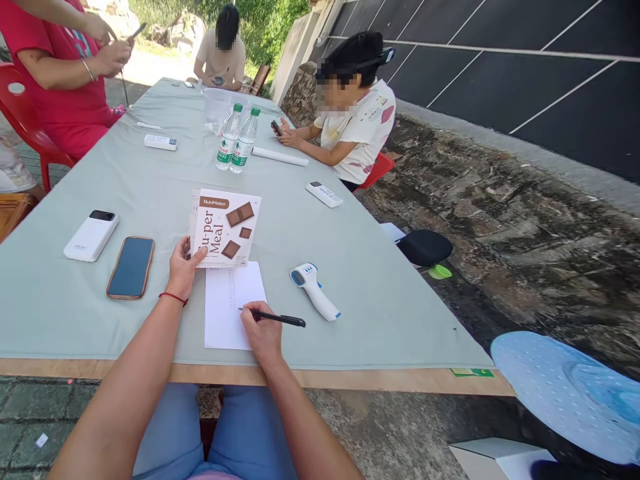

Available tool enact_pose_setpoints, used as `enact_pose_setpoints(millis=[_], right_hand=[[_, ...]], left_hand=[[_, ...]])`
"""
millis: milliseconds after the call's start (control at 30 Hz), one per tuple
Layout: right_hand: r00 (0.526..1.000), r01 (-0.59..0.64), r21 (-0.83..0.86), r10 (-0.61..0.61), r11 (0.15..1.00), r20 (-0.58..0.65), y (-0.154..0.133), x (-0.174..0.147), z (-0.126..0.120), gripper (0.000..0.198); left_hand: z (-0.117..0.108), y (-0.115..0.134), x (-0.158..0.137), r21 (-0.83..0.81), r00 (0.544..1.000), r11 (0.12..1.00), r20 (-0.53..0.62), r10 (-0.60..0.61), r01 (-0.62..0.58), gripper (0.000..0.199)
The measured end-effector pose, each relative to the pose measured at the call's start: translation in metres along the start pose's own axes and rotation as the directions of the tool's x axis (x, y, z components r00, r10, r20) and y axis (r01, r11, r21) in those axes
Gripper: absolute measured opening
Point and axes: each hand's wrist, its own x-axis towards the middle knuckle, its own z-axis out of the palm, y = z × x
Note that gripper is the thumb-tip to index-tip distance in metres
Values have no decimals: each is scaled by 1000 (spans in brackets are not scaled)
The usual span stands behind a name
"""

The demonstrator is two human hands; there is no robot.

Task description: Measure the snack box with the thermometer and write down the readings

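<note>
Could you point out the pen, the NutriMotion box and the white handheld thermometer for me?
Pen (287, 320): head view, on its black barrel.
NutriMotion box (228, 230): head view, on its printed front.
White handheld thermometer (317, 294): head view, on its handle's upper part.

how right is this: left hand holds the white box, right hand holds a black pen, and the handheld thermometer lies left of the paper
One thing is off: the handheld thermometer lies to the right of the paper, as the head view shows. The left hand does hold the white box, and the right hand the black pen.
</note>
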Motion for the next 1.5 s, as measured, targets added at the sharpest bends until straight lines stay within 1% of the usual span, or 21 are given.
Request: enact_pose_setpoints(millis=[67,133,167,233,333,400,500,567,633,700,767,867,967,1067,1133,1200,1233,1300,1367,1433,1500], right_hand=[[997,-10,50,14,999,-76,0,1,-4,23],[994,-17,81,26,997,-104,-1,5,-12,31],[996,-19,78,25,997,-81,-1,8,-17,35],[999,-17,15,16,1000,35,-2,16,-27,43],[977,23,-196,20,980,214,0,29,-37,43],[970,65,-324,16,944,242,3,35,-37,39],[981,111,-403,-35,908,191,10,39,-31,26],[988,140,-415,-98,899,119,14,43,-28,25],[980,176,-452,-198,875,-1,18,51,-32,30],[951,150,-557,-273,817,-143,22,63,-42,37],[946,5,-687,-226,726,-232,27,78,-57,50],[981,-136,-796,-34,589,-193,32,97,-80,55],[992,-109,-841,109,530,-60,34,109,-93,46],[980,-113,-839,197,533,-7,29,112,-95,44],[970,-169,-781,241,601,-24,22,109,-92,45],[971,-225,-632,228,742,-77,12,100,-87,45],[973,-231,-508,202,830,-112,4,94,-83,44],[981,-140,-172,114,975,-156,-14,80,-74,43],[984,-68,130,88,989,-155,-38,63,-62,41],[986,7,370,56,929,-159,-64,47,-49,36],[996,61,536,-13,842,-93,-89,34,-35,33]], left_hand=[[0,0,0,3,1000,1000,-1,-1,1,74],[-1,1,0,8,1000,1000,5,6,-6,72],[-1,2,0,9,1000,1000,9,12,-12,71],[-1,4,0,-2,1000,1000,19,18,-18,70],[-2,7,0,-46,1000,999,27,5,-4,70],[-4,9,1,-80,1000,997,16,10,-9,70],[-8,11,4,-106,1000,994,18,20,-18,68],[-10,12,6,-99,999,995,24,30,-27,63],[-11,13,7,-90,999,995,28,43,-40,61],[-11,14,7,-86,998,995,31,50,-47,61],[-11,14,6,-89,999,995,27,47,-44,61],[-12,13,3,-115,999,993,33,35,-31,60],[-13,11,2,-149,999,989,32,31,-25,60],[-16,9,2,-177,999,984,22,25,-21,63],[-17,8,3,-178,1000,984,16,20,-17,62],[-17,8,3,-172,1000,985,20,18,-15,60],[-17,8,4,-170,999,985,30,19,-14,59],[-16,9,4,-171,998,985,52,19,-10,61],[-14,9,6,-169,998,986,64,26,-14,60],[-12,8,6,-164,997,986,69,23,-11,59],[-11,8,7,-166,998,986,67,9,2,59]])
